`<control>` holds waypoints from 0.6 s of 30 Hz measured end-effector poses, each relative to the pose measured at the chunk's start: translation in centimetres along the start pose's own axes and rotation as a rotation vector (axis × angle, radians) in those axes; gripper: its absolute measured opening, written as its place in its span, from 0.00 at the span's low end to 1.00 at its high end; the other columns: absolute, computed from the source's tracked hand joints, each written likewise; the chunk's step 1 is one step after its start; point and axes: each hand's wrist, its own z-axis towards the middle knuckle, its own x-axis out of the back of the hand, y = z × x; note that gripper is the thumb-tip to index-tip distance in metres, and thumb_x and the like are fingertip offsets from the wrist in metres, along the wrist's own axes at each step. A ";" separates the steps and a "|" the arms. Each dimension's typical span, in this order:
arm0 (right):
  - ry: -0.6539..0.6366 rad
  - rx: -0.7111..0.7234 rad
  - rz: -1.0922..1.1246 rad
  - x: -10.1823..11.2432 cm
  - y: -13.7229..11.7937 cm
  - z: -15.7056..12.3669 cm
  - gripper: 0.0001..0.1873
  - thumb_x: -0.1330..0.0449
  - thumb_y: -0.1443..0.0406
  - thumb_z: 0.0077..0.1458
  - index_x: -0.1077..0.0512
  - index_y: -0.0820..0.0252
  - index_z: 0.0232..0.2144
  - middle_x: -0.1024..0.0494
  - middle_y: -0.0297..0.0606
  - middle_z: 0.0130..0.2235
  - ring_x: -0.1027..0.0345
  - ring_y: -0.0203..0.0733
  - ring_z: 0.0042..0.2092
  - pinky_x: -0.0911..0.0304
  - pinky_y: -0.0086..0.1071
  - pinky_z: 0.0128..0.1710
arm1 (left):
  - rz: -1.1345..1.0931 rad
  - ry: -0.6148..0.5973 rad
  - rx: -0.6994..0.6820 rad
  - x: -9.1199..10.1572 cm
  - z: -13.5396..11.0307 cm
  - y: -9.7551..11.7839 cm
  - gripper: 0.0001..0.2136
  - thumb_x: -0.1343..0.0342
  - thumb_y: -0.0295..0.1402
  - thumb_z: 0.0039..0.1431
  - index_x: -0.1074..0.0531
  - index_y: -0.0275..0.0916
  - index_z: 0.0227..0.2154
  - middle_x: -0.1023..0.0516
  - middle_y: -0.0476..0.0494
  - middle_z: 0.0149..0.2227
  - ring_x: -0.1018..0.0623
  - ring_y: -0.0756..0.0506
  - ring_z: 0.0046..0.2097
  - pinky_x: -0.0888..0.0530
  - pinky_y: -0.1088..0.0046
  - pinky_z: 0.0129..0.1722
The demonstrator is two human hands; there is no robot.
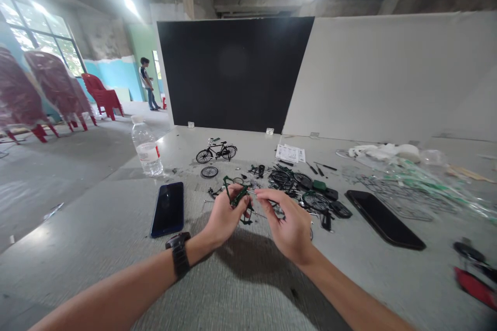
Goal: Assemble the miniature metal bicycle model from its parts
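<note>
The person's left hand [226, 215] is gripping a green miniature bicycle frame [236, 197], its fingers curling closed around the tubes and holding the frame up over a gray table [116, 238]. A black wristwatch [177, 253] is circling the left wrist. The right hand [285, 222] is working just beside it at 3 o'clock, thumb and forefinger pinching a thin metal rod [251, 192] against the frame's side while the other fingers are curling loosely.

Spread from 12 to 2 o'clock of the hands, loose black spoked wheels [281, 177] and small green and black parts are lying in a cluster. A finished black miniature bicycle [216, 151] is standing at 11 o'clock, with a single small wheel [209, 171] lying just in front of it. Printed instruction sheets [289, 153] are resting at 1 o'clock.

A blue smartphone [166, 209] is lying face up at 9 o'clock, and a plastic water bottle [146, 146] is standing at 10 o'clock near the table's edge. A black smartphone [385, 220] is lying at 3 o'clock, beside a clear plastic bag [404, 178] and a metal parts sprue [404, 199].

Beyond the table, a black panel [233, 72] and a white partition [388, 72] are rising. Farther off at 11 o'clock, another person [146, 81] is standing near red plastic chairs [58, 88].
</note>
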 end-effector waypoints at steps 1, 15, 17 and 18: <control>0.003 0.009 0.002 0.0 0.1 0.0 0.08 0.43 0.71 0.64 0.27 0.55 0.41 0.17 0.39 0.41 0.20 0.40 0.43 0.26 0.32 0.46 | -0.011 0.003 0.002 0.0 0.0 0.0 0.11 0.43 0.38 0.60 0.31 0.35 0.39 0.26 0.47 0.32 0.25 0.52 0.26 0.25 0.75 0.27; -0.023 0.035 0.007 -0.2 0.2 -0.2 0.10 0.42 0.74 0.63 0.27 0.55 0.42 0.17 0.37 0.43 0.21 0.38 0.44 0.27 0.29 0.47 | -0.040 0.063 0.020 0.0 0.5 -0.8 0.08 0.42 0.33 0.57 0.29 0.34 0.37 0.26 0.48 0.29 0.23 0.50 0.28 0.22 0.73 0.29; -0.025 0.032 0.006 -0.2 0.2 -0.2 0.10 0.42 0.74 0.63 0.27 0.55 0.42 0.17 0.38 0.43 0.21 0.38 0.44 0.27 0.30 0.47 | -0.063 0.073 0.028 0.0 0.5 -0.7 0.09 0.42 0.34 0.56 0.29 0.34 0.36 0.26 0.48 0.30 0.23 0.50 0.29 0.22 0.73 0.29; -0.025 0.031 0.007 -0.2 0.2 -0.2 0.10 0.42 0.74 0.63 0.27 0.55 0.43 0.17 0.37 0.43 0.21 0.39 0.44 0.27 0.30 0.47 | -0.077 0.079 0.030 -0.1 0.5 -0.7 0.09 0.41 0.34 0.55 0.29 0.34 0.36 0.26 0.48 0.30 0.23 0.50 0.29 0.21 0.72 0.29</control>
